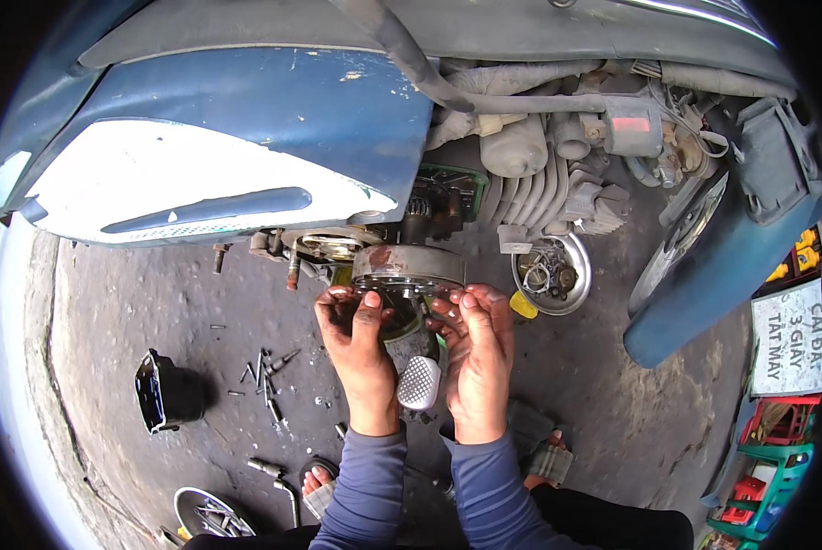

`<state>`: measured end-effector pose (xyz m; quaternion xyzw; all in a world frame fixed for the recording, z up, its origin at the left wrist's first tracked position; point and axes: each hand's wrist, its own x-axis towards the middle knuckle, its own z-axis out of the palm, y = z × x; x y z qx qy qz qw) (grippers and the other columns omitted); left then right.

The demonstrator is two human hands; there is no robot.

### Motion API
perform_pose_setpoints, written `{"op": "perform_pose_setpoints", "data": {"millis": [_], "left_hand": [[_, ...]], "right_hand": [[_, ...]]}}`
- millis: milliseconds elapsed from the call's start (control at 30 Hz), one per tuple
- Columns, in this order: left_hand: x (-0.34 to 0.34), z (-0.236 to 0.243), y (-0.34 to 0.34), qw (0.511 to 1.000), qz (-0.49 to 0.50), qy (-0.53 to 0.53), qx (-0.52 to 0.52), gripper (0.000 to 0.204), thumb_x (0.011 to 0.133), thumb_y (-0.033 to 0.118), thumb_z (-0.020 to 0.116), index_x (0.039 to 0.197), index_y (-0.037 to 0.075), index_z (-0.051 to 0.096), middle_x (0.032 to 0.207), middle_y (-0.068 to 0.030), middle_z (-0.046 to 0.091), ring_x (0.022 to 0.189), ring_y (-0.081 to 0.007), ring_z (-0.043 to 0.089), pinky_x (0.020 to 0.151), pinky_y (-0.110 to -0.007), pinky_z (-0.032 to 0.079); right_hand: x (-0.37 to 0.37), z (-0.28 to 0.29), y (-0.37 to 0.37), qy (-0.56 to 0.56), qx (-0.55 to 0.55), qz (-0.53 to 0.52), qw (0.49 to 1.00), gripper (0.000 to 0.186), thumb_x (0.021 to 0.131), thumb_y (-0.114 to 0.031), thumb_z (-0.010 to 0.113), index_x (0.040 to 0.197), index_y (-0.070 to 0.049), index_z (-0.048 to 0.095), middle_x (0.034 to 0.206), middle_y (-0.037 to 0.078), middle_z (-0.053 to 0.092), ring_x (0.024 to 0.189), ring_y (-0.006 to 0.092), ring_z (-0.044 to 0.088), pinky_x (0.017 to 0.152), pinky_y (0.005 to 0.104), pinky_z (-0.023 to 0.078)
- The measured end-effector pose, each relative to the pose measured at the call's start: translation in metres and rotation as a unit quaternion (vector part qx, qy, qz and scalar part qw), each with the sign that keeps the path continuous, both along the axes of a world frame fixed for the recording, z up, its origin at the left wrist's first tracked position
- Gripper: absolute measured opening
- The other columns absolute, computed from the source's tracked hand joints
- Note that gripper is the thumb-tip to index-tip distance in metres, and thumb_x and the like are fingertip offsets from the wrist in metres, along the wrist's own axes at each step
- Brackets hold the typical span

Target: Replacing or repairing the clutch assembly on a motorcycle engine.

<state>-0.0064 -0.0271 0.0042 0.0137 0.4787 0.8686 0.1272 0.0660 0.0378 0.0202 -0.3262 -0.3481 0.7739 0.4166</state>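
Between my two hands is a round metal engine drum (409, 264) with a rust-brown patch on its rim. My left hand (363, 353) is closed on its left lower edge, with the thumb toward me. My right hand (479, 357) grips the right lower edge, fingers bent and dark with grease. The drum is held up in front of the opened motorbike engine (452, 197), where a dark shaft shows behind it. Below the drum, a foot pedal (419, 383) with a dimpled grey pad stands between my wrists. The drum's underside is partly hidden by my fingers.
A blue and white body panel (273, 101) and the finned cylinder (525, 197) lie beyond. A metal bowl (584, 255) of small parts stands right. Left are a black container (180, 394), loose bolts (266, 374) and another bowl (183, 500). A blue mudguard (704, 293) is far right.
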Motion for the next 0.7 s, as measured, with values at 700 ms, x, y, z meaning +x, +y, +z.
{"op": "perform_pose_setpoints", "data": {"millis": [700], "left_hand": [[0.023, 0.064, 0.018, 0.958, -0.048, -0.017, -0.283, 0.055, 0.085, 0.023, 0.065, 0.126, 0.004, 0.033, 0.122, -0.0138, 0.048, 0.115, -0.0253, 0.049, 0.092, -0.045, 0.044]], "right_hand": [[0.005, -0.012, 0.031, 0.166, -0.249, 0.178, 0.937, 0.027, 0.085, -0.007, 0.059, 0.111, -0.011, 0.052, 0.11, 0.008, 0.059, 0.104, 0.0223, 0.058, 0.094, 0.0376, 0.044]]}}
